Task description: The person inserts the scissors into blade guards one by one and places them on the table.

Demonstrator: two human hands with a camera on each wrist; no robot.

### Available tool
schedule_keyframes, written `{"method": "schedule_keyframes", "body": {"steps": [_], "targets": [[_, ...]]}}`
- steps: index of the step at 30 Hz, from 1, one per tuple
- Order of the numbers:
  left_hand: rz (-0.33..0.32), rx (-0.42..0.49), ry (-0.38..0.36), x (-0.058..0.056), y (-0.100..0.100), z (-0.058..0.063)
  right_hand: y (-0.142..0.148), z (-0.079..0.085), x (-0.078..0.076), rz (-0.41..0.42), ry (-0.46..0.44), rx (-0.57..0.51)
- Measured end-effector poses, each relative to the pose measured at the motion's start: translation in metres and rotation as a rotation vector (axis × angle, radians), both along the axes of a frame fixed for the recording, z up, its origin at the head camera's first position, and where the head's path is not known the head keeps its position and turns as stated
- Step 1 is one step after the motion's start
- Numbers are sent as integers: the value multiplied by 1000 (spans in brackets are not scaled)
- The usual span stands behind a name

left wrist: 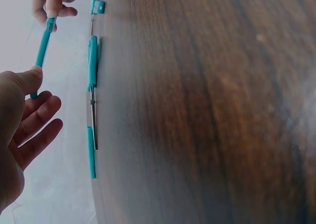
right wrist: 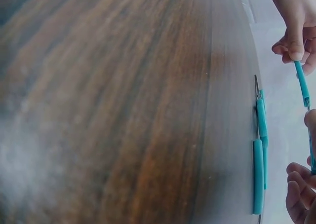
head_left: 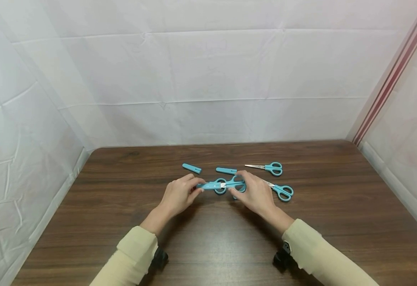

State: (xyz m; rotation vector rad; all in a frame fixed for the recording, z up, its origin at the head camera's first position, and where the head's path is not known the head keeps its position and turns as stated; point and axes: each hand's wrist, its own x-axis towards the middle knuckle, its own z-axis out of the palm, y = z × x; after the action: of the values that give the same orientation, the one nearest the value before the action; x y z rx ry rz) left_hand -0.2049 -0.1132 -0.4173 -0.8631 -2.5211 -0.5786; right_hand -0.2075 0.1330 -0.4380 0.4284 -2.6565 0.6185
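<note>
My left hand (head_left: 181, 192) pinches a light blue blade cover (head_left: 209, 186) between thumb and fingers. The cover sits over most of the blades of a pair of blue-handled scissors (head_left: 239, 184); a short stretch of bare metal shows between cover and handles. With thumb and fingers, my right hand (head_left: 256, 193) holds these scissors by the handles. Both wrist views show the joined pieces raised above the table. Below them lies another pair of scissors (left wrist: 93, 61), mostly hidden in the head view. The other fingers of my left hand (left wrist: 34, 120) spread loosely.
Two more bare scissors, an upper pair (head_left: 274, 168) and a lower pair (head_left: 284, 193), lie right of my hands on the brown wooden table (head_left: 115, 222). Behind the hands lie two loose blue covers, a left one (head_left: 192, 168) and a right one (head_left: 225, 171). White sheeting (head_left: 208, 71) surrounds the table.
</note>
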Motion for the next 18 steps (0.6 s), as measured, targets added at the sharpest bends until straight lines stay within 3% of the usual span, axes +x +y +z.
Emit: {"method": "schedule_keyframes", "body": {"steps": [18], "targets": [[12,-16,18,0,1,1,-2,3,0,2,12,-4]]}}
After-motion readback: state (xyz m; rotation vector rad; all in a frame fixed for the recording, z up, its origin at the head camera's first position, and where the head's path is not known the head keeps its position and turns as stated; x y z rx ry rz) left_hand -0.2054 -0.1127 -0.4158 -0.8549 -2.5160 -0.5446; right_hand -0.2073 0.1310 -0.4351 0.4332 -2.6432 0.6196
